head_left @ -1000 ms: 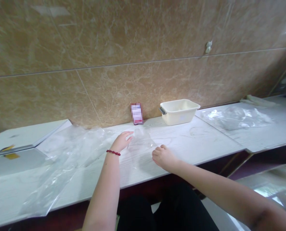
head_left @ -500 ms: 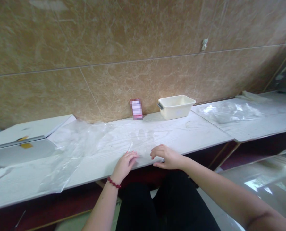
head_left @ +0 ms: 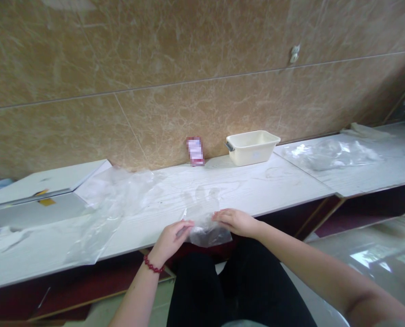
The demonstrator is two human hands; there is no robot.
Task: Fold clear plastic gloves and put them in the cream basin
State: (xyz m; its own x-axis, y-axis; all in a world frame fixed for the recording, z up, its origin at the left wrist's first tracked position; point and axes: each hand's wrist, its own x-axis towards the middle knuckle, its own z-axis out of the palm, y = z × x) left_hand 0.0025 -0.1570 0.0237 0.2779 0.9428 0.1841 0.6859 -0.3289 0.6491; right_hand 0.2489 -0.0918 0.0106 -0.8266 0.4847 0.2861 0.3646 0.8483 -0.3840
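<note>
Head view, clear plastic bag (head_left: 207, 229) at counter edge (head_left: 277, 206), between both grips, left hand (head_left: 170, 237), right hand (head_left: 236, 221), seemingly pinching it.

Two hands (head_left: 170, 236), three clear plastic sheets (head_left: 207, 227), one cream tub (head_left: 252, 146), one small card (head_left: 195, 151)

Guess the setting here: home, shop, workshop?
Probably a small packing or work bench, though that is uncertain. A long white counter runs along a brown marble-tiled wall, with clear plastic bags spread on it and a cream plastic tub at the back.
</note>
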